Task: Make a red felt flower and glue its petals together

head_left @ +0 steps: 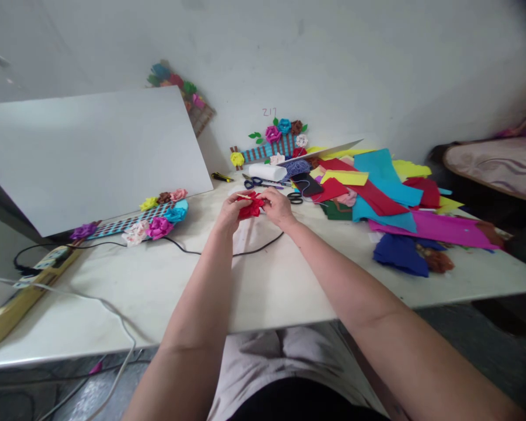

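A red paper flower (251,207) is held up over the middle of the white table. My left hand (230,209) grips its left side with closed fingers. On the other side, the fingers of my right hand (277,206) pinch its edge. Just behind my hands lie a pair of dark-handled scissors (254,183) and a white roll (267,171). Another pair of scissors (295,198) rests right of my right hand. The fingertips and the flower's underside are partly hidden.
Coloured paper sheets (377,187) are heaped at the right. Flower-decorated guitar shapes stand at the wall (263,153) and lie at the left (127,222). A white board (96,158) leans behind. A power strip (30,286) sits at the left edge, and a black cable (263,248) crosses the table.
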Demonstrator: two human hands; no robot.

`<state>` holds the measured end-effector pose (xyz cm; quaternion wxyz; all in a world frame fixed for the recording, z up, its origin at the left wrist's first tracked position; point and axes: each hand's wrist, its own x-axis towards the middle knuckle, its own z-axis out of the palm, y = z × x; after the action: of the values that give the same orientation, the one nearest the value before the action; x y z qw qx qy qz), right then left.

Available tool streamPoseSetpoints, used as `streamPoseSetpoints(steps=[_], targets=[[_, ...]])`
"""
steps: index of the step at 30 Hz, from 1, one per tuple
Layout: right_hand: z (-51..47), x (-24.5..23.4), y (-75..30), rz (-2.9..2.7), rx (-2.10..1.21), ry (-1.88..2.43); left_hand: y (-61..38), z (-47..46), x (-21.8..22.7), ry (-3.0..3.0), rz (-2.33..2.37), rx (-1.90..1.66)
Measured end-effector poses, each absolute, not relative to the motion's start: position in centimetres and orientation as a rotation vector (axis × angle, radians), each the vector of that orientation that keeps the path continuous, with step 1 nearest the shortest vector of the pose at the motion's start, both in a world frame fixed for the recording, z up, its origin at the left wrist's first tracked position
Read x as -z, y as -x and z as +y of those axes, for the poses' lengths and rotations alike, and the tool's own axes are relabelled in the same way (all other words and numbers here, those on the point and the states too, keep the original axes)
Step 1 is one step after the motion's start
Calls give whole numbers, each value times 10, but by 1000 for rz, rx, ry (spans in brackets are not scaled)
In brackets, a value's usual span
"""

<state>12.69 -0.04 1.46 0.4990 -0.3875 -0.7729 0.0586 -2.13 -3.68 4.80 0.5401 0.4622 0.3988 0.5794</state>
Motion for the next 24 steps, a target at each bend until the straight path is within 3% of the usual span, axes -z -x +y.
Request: streamPoseSetpoints(steps=[24], targets=[[2, -20, -132, -1862, -153, 954, 22, -25, -38, -1225, 911, -1510]])
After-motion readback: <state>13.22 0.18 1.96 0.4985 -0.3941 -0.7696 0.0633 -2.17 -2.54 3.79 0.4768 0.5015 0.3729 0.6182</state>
